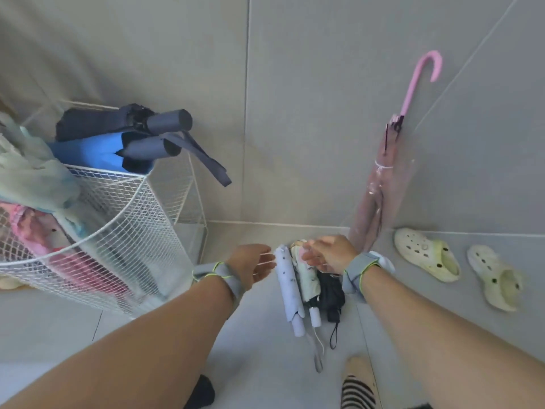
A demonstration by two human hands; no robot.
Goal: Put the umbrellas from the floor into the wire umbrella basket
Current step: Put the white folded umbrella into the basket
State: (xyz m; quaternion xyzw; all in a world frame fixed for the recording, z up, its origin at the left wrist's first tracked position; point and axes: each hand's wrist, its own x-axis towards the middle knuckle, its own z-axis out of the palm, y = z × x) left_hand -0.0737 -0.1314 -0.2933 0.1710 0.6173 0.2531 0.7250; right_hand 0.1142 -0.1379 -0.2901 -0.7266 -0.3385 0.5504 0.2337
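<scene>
Three folded umbrellas lie side by side on the floor: a pale lilac one [287, 286], a light green patterned one [308, 283] and a black one [331, 293]. My left hand [255, 265] hovers open just left of the lilac umbrella's far end. My right hand [330, 253] hangs open over the far ends of the green and black umbrellas, fingers curled down, not clearly touching. The white wire umbrella basket [132, 231] stands at left, holding dark navy and blue folded umbrellas [124, 137] that stick out of its top.
A long pink transparent umbrella [380, 184] with a hooked handle leans against the wall at right. Two pale clogs [427, 253] [495, 277] lie by the wall. A second wire basket [35, 240] with pink and green fabric is at far left. My feet show below.
</scene>
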